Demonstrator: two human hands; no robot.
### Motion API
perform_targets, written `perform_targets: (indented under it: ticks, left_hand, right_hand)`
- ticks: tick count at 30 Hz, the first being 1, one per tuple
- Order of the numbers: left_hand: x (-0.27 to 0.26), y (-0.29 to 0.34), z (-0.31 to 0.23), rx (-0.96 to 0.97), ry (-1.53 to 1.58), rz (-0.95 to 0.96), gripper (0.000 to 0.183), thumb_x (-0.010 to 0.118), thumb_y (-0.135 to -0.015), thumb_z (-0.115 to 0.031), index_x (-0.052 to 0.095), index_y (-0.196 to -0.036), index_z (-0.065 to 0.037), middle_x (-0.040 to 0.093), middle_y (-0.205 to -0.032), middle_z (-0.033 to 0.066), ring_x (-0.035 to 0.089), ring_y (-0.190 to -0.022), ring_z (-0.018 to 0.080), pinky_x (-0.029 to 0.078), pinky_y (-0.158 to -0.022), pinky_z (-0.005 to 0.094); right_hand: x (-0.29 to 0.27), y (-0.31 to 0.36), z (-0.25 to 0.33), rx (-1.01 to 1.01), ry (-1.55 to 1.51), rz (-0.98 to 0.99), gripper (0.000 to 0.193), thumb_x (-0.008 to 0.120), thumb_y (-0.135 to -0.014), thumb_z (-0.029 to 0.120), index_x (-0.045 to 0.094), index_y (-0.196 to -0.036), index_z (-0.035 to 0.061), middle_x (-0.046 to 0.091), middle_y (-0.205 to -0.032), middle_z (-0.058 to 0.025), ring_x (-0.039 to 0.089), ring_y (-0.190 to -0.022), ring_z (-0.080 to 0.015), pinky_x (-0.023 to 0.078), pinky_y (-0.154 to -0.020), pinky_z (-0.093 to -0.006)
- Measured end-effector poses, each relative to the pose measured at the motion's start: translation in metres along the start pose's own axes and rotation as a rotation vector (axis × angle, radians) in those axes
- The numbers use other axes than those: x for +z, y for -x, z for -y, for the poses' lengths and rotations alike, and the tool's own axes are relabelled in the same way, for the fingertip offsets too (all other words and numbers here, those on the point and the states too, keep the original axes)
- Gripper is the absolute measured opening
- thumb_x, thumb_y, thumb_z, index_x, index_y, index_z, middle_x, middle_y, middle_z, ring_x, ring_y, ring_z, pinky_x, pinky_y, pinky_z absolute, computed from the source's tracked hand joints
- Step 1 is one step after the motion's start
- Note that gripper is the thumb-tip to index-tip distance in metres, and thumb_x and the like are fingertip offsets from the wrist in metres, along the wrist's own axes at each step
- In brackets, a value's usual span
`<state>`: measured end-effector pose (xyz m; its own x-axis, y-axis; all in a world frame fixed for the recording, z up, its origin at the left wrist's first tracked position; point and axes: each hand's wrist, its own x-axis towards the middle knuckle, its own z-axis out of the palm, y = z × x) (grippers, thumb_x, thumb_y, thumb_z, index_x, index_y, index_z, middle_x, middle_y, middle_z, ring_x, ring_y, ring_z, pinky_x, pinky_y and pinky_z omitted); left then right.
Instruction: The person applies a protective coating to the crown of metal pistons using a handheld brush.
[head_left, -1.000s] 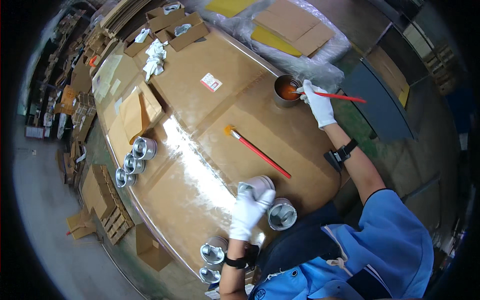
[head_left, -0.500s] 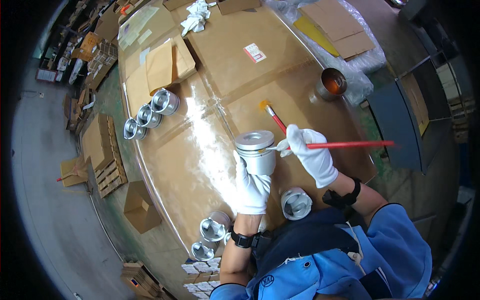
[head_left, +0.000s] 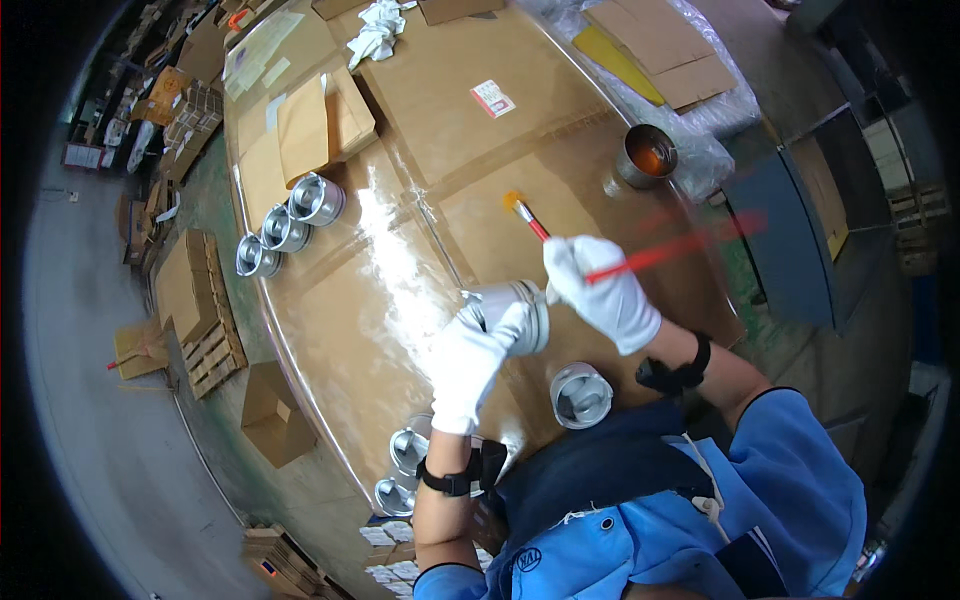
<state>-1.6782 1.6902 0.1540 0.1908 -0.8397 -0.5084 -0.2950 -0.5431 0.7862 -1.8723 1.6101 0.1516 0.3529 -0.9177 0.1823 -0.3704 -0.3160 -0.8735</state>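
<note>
A silver piston [head_left: 528, 325] is clasped, tilted, by the left hand [head_left: 470, 362] over the desk [head_left: 430, 125], toward its near edge. A blurred red-handled tool [head_left: 650, 257] is pinched by the right hand [head_left: 606, 297] just beside the piston. Another piston [head_left: 581, 398] is set at the near edge, a metal cup [head_left: 643, 137] by the right edge.

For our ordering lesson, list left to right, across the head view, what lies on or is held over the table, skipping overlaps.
Row of three pistons, white cloth, held piston, lone piston, metal cup.
</note>
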Motion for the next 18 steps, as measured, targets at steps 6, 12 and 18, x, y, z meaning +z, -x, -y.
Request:
perform_targets:
  ticks: [6, 12, 18]
  left_hand:
    - [-0.005, -0.051, 0.024, 0.103, 0.444, -0.093, 0.042, 0.073, -0.097, -0.035, 0.069, -0.115, 0.002, 0.071, -0.093, 0.0017, 0.065, -0.088, 0.0106, 0.054, -0.077, 0.0285]
    - [-0.082, -0.174, -0.021, 0.334, -0.747, -0.424, 0.068, 0.070, -0.092, -0.050, 0.058, -0.125, 0.009, 0.070, -0.109, 0.0295, 0.071, -0.100, 0.0395, 0.056, -0.088, 0.0440]
    - [-0.133, -0.284, -0.031, 0.219, -1.028, -0.446, 0.032, 0.070, -0.089, -0.036, 0.072, -0.110, -0.011, 0.073, -0.107, 0.0197, 0.070, -0.100, 0.0400, 0.055, -0.089, 0.0491]
  right_hand:
    - [0.041, 0.051, -0.018, -0.568, 0.482, -0.066, 0.010, 0.073, -0.084, 0.010, 0.063, -0.081, 0.0091, 0.055, -0.067, -0.0069, 0.057, -0.063, -0.0277, 0.045, -0.057, -0.0438]
    - [0.014, 0.019, -0.050, -0.369, 0.460, 0.068, 0.008, 0.069, -0.089, 0.016, 0.062, -0.090, 0.0116, 0.060, -0.062, -0.0034, 0.061, -0.064, -0.0256, 0.047, -0.055, -0.0418]
    - [-0.004, 0.004, -0.066, -0.043, 0.339, 0.129, 0.020, 0.060, -0.099, 0.017, 0.061, -0.081, 0.0103, 0.065, -0.066, -0.0036, 0.062, -0.067, -0.0291, 0.048, -0.063, -0.0437]
